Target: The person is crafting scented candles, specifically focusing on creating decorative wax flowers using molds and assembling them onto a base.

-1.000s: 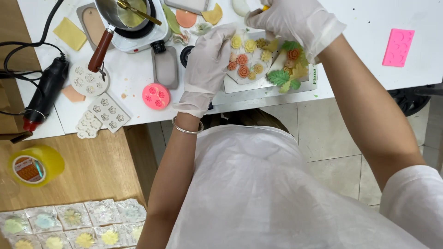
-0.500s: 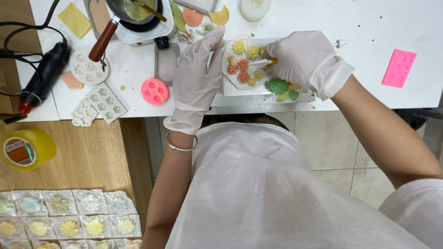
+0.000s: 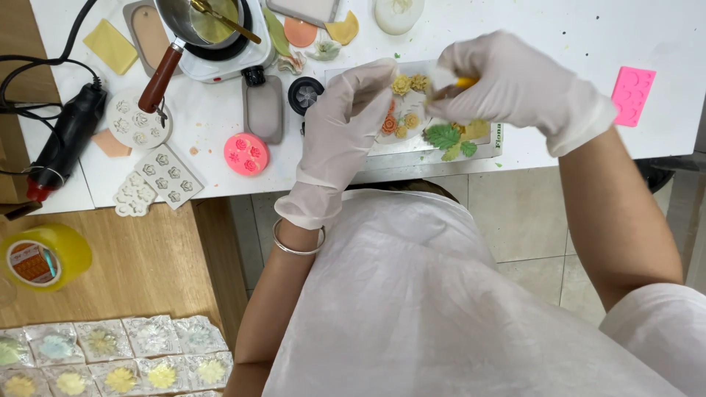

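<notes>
Hot plate (image 3: 220,55) with pan (image 3: 198,18) at eleven o'clock, black heat gun (image 3: 66,140) at nine, round pink mould (image 3: 245,154) near centre, pink mould (image 3: 632,94) at two, yellow tape roll (image 3: 44,257) at eight, wrapped flowers (image 3: 110,356) at seven.

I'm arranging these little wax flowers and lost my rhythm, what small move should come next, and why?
Probably lower the right hand with its yellow-handled tool toward the flower cluster on the tray: the left hand rests beside the pieces, and the tool hovers just above them.

Pan (image 3: 198,18) on hotplate (image 3: 228,55), left of tray (image 3: 412,151)
</notes>
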